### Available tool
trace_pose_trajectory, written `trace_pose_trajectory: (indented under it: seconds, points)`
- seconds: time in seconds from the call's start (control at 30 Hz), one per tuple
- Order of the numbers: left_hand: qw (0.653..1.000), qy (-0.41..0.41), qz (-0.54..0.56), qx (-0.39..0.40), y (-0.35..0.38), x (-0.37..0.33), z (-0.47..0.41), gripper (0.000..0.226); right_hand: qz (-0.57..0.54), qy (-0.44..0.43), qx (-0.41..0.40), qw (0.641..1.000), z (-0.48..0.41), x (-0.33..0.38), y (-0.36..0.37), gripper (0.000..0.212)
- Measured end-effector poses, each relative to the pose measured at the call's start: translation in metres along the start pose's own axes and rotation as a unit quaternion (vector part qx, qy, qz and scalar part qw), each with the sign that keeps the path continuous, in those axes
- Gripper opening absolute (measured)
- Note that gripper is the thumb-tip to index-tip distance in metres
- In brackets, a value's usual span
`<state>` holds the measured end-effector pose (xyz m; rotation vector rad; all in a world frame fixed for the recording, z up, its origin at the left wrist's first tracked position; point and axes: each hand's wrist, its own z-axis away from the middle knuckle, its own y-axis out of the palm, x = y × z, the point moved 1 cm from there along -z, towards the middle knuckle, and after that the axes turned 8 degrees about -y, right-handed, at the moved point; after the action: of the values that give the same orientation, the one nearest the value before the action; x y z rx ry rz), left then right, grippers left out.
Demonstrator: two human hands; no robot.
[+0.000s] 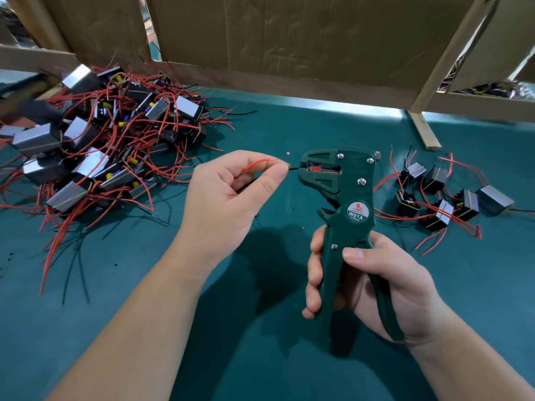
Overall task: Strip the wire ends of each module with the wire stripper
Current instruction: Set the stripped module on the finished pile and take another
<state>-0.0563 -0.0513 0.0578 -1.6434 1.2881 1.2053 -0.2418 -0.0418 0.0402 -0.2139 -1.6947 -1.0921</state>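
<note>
A green mat [289, 125] covers the workbench, walled at the back by brown cardboard sheets [289, 39] on a pale wooden frame [425, 131]. On the far left of the mat lies a big tangled heap of modules [110, 140], dark blocks with silvery sides and yellow parts, their red and black leads spilling out in all directions. A much smaller group of modules [440, 195] lies on the right, well apart from the heap, with red leads trailing around it. Between the two, above the mat, the right hand [385, 285] grips both handles of a dark green wire stripper [347, 204] marked W01A, held upright with its head pointing left. The left hand [225, 198] is just beside that head, thumb and forefinger pinching a red wire [256, 164] that loops back over the fingers, along with a black wire [293, 168] whose end runs straight into the stripper's mouth. Two tiny red scraps of insulation show, one [288, 153] just above the fingertips, another [302, 227] on the mat near the tool.
</note>
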Motion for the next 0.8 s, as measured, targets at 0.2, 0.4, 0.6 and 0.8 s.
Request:
trace_pose_trajectory:
  seconds: [0.2,0.4,0.6,0.8]
  points:
    - [1.0,-0.009,-0.007,0.001,0.0003,0.0001,-0.0003,0.012,0.023,0.006,-0.015,1.0,0.0009,0.0005,-0.0009,0.042]
    - [1.0,-0.018,-0.014,-0.011,0.0,-0.0002,-0.0002,0.012,-0.002,0.001,0.007,1.0,0.0005,0.0011,-0.0005,0.048]
    - [1.0,-0.024,-0.012,-0.015,-0.0003,0.0001,-0.0002,0.012,0.006,0.001,0.012,1.0,0.0003,0.0008,-0.0021,0.047]
    - [1.0,-0.008,-0.006,0.007,-0.0011,0.0018,-0.001,0.014,0.017,0.005,-0.001,1.0,0.0006,0.0013,-0.0029,0.049]
